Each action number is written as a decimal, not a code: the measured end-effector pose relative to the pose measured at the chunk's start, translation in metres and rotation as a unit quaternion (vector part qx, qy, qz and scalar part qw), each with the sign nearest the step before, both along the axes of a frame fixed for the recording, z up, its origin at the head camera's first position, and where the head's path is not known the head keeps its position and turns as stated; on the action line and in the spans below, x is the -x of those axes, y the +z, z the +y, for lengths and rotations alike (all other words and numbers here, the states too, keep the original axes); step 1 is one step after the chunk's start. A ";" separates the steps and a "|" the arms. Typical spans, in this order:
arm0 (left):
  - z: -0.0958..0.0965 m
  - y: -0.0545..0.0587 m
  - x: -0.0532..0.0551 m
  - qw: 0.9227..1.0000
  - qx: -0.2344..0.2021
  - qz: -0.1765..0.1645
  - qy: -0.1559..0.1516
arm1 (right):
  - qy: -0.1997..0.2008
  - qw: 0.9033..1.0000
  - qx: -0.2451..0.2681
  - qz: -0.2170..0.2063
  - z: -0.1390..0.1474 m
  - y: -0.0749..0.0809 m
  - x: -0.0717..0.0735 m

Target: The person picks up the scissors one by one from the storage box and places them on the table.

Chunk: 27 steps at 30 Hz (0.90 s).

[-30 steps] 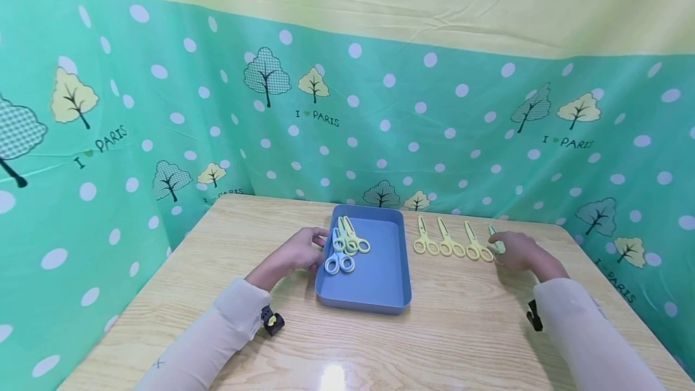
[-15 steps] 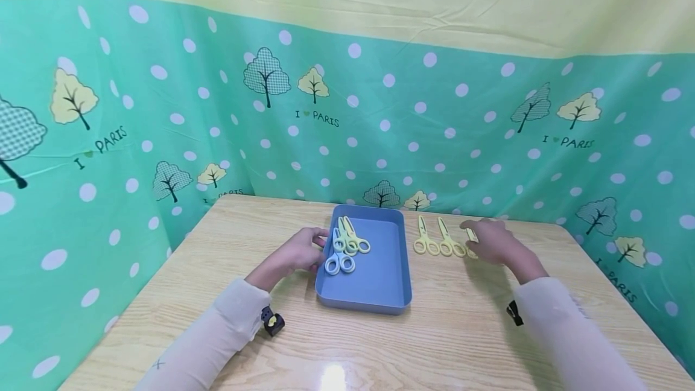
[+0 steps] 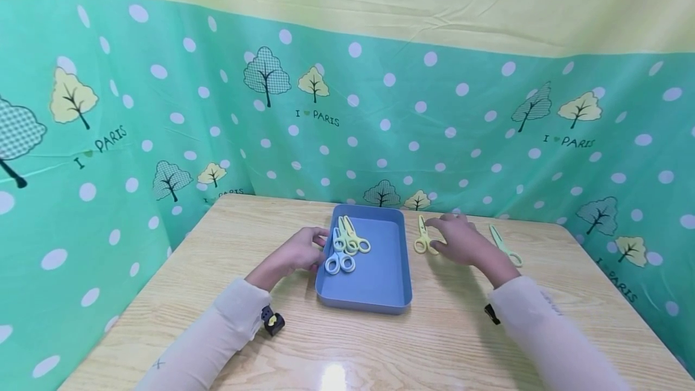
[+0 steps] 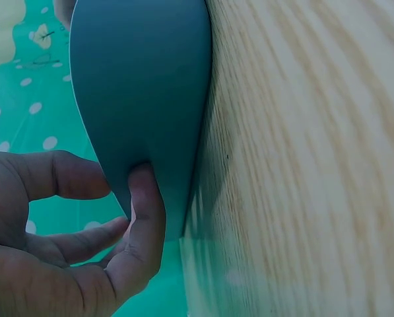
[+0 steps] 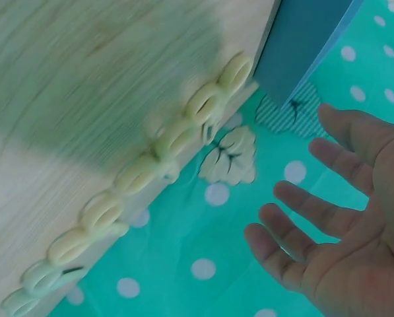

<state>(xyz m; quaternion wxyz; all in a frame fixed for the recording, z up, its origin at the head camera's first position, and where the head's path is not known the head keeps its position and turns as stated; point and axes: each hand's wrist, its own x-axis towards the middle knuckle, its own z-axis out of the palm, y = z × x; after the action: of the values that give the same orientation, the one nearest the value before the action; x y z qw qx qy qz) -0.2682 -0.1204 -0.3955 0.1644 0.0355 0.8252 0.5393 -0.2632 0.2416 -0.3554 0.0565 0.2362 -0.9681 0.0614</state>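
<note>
A shallow blue tray [image 3: 361, 305] stands on the table. My left hand [image 3: 300, 251] holds its left wall; in the left wrist view one finger presses the wall's outside [image 4: 140, 86] and others reach past the rim. Inside lie light blue scissors [image 3: 339, 263] with overlapping green and yellow scissors [image 3: 356, 241] behind them. My right hand [image 3: 463, 242], fingers spread and grasping nothing, hovers above a row of scissors right of the tray. Yellow scissors [image 3: 422, 239] show at its fingertips, and two more yellow pairs, hidden by it there, appear in the right wrist view, one showing its handles [image 5: 136, 173].
Pale green scissors [image 3: 505, 247] end the row at the right. The wooden table [image 3: 434, 343] meets a green, dotted curtain [image 3: 326, 162] along its back and sides. A dark strap [image 3: 271, 320] sits at the left wrist.
My right hand has swept left along the row, from the green scissors to the yellow ones nearer the tray, uncovering the green pair. The left hand and tray have stayed put.
</note>
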 end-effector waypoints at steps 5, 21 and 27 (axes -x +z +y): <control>0.000 0.000 0.000 1.000 0.003 0.001 -0.002 | 0.014 1.000 0.009 0.004 -0.021 -0.004 -0.002; 0.000 -0.001 0.001 1.000 0.011 0.010 -0.007 | 0.044 0.998 -0.020 -0.046 -0.092 -0.006 -0.002; 0.000 0.000 0.000 1.000 0.014 0.012 -0.003 | 0.057 0.995 -0.041 -0.065 -0.115 -0.008 0.002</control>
<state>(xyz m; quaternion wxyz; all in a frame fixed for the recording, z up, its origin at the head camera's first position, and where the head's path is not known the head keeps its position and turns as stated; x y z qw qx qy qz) -0.2686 -0.1209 -0.3957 0.1564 0.0418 0.8344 0.5269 -0.2654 0.1269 -0.3633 -0.0197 0.2889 -0.9563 0.0397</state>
